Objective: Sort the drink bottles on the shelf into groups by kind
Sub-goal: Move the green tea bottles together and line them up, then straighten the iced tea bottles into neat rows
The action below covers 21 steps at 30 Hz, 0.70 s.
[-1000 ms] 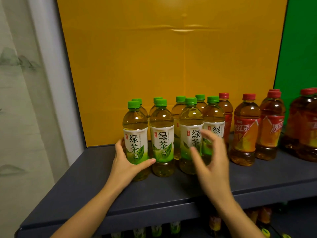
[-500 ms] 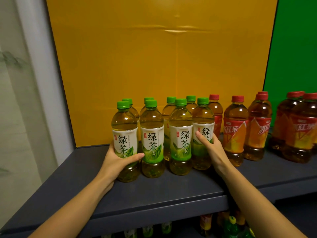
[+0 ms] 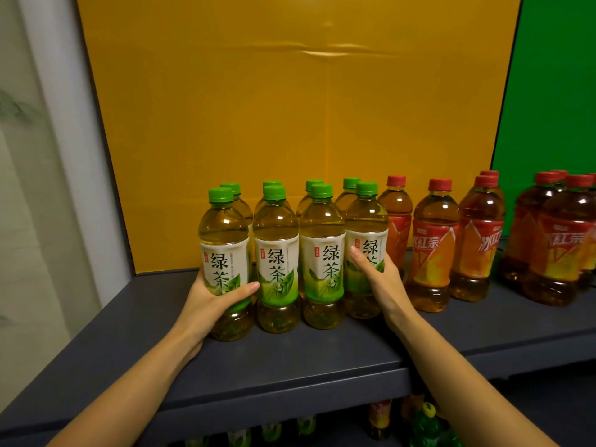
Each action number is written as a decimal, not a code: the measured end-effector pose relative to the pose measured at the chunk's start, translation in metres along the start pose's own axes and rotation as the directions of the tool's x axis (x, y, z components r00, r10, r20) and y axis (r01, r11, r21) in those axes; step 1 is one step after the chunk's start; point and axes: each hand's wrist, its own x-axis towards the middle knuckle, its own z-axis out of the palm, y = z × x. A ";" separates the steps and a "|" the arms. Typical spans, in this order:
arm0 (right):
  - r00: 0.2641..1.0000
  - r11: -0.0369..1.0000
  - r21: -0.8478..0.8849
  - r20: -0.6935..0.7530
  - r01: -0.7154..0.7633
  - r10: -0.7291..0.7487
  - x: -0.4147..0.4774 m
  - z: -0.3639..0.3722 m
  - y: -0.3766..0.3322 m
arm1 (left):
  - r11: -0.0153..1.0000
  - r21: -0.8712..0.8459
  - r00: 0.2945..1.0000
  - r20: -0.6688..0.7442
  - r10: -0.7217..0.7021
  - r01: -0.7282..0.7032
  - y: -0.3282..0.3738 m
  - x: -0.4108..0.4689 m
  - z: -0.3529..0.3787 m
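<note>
Because the green teas belong together, left hand curls round the left end bottle; right hand clasps the right end bottle, its fingers likely curled behind.

Shelf: we see a dark grey board with every bottle standing upright on it.
Green-cap bottles: eight, packed in two rows of four.
Red-cap bottles: to their right, spaced more loosely.
Left grip: wraps the front-left bottle, thumb across its label.
Right grip: wraps the front-right bottle, thumb on its label.
</note>
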 end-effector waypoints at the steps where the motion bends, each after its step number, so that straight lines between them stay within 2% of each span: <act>1: 1.000 1.000 -0.007 0.003 0.000 0.000 0.000 0.000 0.000 | 1.000 0.020 1.000 -0.011 0.008 -0.008 0.002 -0.001 0.001; 4: 1.000 0.999 -0.034 0.008 -0.009 0.010 -0.001 -0.003 -0.001 | 0.988 0.144 0.994 -0.088 0.068 -0.055 0.008 -0.008 0.000; 7: 1.000 0.998 -0.058 0.003 0.003 -0.003 -0.009 -0.008 -0.004 | 0.939 0.314 0.958 -0.199 0.207 -0.137 0.009 -0.019 -0.003; 10: 0.997 0.991 -0.123 -0.043 0.058 -0.064 -0.020 -0.022 -0.011 | 0.824 0.484 0.832 -0.294 0.470 -0.294 0.013 -0.033 -0.003; 12: 0.988 0.978 -0.171 -0.085 0.116 -0.132 -0.027 -0.036 -0.019 | 0.709 0.536 0.715 -0.252 0.652 -0.457 0.021 -0.040 0.001; 13: 0.978 0.966 -0.204 -0.103 0.159 -0.183 -0.031 -0.044 -0.024 | 0.668 0.540 0.685 -0.212 0.697 -0.512 0.025 -0.042 0.005; 15: 0.952 0.936 -0.270 -0.139 0.228 -0.272 -0.034 -0.065 -0.032 | 0.647 0.511 0.688 -0.140 0.713 -0.566 0.033 -0.047 0.020; 21: 0.878 0.891 -0.366 -0.287 0.269 -0.383 -0.027 -0.149 -0.041 | 0.731 0.349 0.797 0.084 0.598 -0.586 0.042 -0.056 0.104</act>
